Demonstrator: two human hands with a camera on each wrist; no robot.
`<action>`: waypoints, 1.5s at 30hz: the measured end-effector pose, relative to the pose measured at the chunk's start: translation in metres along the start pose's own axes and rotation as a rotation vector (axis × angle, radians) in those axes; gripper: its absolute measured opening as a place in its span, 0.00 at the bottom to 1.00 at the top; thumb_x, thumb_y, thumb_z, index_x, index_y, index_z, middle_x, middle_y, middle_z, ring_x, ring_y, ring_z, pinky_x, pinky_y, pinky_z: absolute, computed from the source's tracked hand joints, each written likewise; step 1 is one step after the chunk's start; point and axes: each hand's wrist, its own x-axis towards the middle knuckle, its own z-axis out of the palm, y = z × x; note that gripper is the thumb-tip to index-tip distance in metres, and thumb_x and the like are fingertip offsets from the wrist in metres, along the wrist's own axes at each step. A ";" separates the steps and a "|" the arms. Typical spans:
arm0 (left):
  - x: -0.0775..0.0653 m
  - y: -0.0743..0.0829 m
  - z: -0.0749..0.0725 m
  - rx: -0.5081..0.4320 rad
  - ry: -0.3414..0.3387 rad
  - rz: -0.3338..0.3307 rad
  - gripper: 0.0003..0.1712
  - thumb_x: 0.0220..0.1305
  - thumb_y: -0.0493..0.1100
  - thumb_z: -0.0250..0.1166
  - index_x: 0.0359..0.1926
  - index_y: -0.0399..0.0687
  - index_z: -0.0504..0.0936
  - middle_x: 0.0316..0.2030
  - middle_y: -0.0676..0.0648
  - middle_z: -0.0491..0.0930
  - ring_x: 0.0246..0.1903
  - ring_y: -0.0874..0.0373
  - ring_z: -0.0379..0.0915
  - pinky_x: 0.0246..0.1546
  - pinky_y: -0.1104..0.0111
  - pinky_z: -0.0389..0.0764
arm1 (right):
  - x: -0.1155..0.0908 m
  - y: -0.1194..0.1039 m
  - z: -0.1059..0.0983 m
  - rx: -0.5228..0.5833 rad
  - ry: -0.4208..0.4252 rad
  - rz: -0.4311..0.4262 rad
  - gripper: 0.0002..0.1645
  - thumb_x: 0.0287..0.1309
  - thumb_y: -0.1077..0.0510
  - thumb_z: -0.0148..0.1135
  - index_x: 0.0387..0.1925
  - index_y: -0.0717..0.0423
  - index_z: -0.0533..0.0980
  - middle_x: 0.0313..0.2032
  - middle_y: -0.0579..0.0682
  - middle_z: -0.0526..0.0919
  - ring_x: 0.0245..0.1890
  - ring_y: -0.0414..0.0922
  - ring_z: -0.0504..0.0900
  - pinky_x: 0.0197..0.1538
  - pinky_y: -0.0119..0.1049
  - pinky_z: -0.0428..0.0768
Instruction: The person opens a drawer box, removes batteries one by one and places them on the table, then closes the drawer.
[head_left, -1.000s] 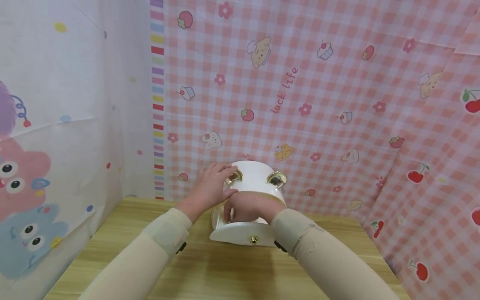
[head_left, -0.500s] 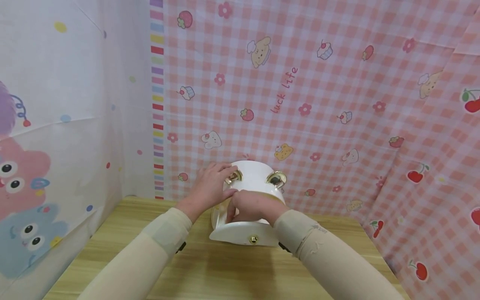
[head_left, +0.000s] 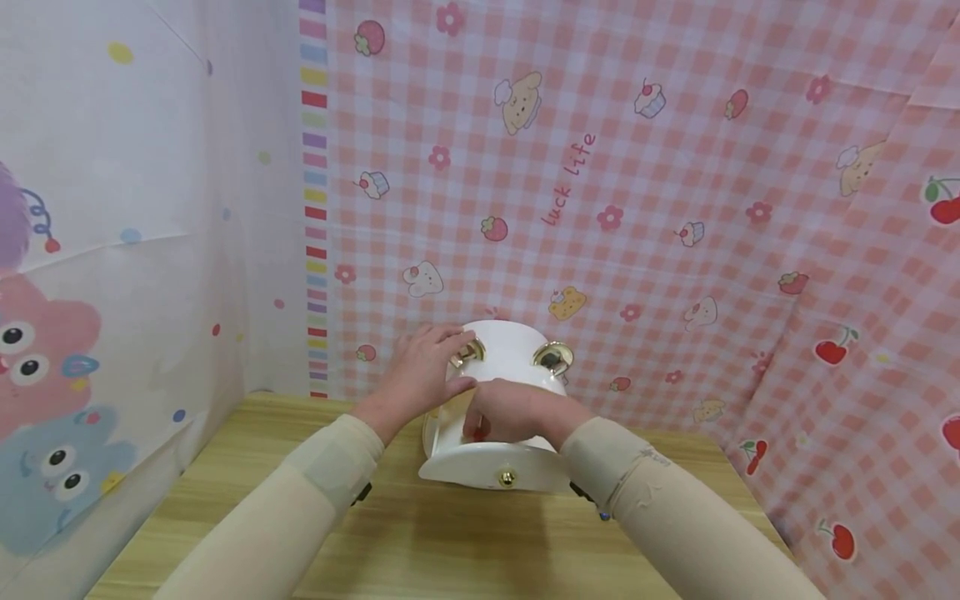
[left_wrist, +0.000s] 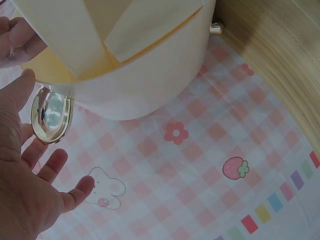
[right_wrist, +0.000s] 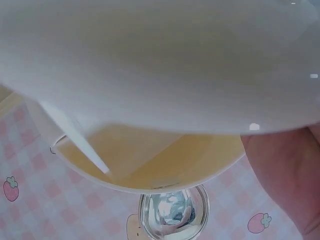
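Observation:
A white rounded container (head_left: 510, 350) with two gold loop-shaped fittings stands on the table, its opening towards me. A low curved front piece (head_left: 480, 467) carries a gold knob (head_left: 507, 478). My left hand (head_left: 422, 367) grips it at the left gold loop (left_wrist: 51, 115); the thumb lies at the rim and the other fingers spread past the loop. My right hand (head_left: 513, 410) reaches into the opening with bent fingers pointing down; I cannot tell whether they hold anything. The left wrist view also shows the right hand's fingers (left_wrist: 20, 40) above a white divider (left_wrist: 67, 37) inside.
The wooden table (head_left: 465, 550) extends in front of the container. Pink checked cloth (head_left: 645, 275) hangs close behind it and along the right; a white patterned cloth (head_left: 172, 308) hangs on the left.
My right hand has shifted a little to the right inside the opening, its forearm moving along. The left hand and the container have stayed where they were.

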 end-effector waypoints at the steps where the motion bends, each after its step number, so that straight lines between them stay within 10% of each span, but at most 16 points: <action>1: 0.000 0.000 0.000 0.000 0.001 0.001 0.42 0.65 0.60 0.76 0.76 0.54 0.75 0.73 0.46 0.76 0.72 0.43 0.71 0.69 0.41 0.75 | 0.000 0.000 0.000 -0.002 0.003 0.007 0.10 0.68 0.64 0.71 0.47 0.52 0.92 0.41 0.47 0.95 0.47 0.41 0.91 0.60 0.38 0.88; 14: -0.001 0.001 0.000 -0.024 0.007 -0.004 0.42 0.65 0.59 0.77 0.76 0.54 0.75 0.73 0.46 0.76 0.72 0.43 0.71 0.70 0.40 0.74 | -0.006 0.005 0.003 -0.106 0.079 -0.061 0.13 0.65 0.68 0.68 0.42 0.51 0.92 0.38 0.44 0.93 0.40 0.40 0.87 0.51 0.35 0.87; 45: 0.000 0.000 0.002 -0.025 0.016 -0.009 0.43 0.64 0.60 0.77 0.76 0.54 0.75 0.72 0.45 0.77 0.72 0.42 0.71 0.72 0.40 0.73 | -0.060 0.037 -0.015 0.162 0.150 0.043 0.15 0.60 0.53 0.79 0.46 0.54 0.88 0.39 0.42 0.91 0.38 0.34 0.86 0.44 0.28 0.86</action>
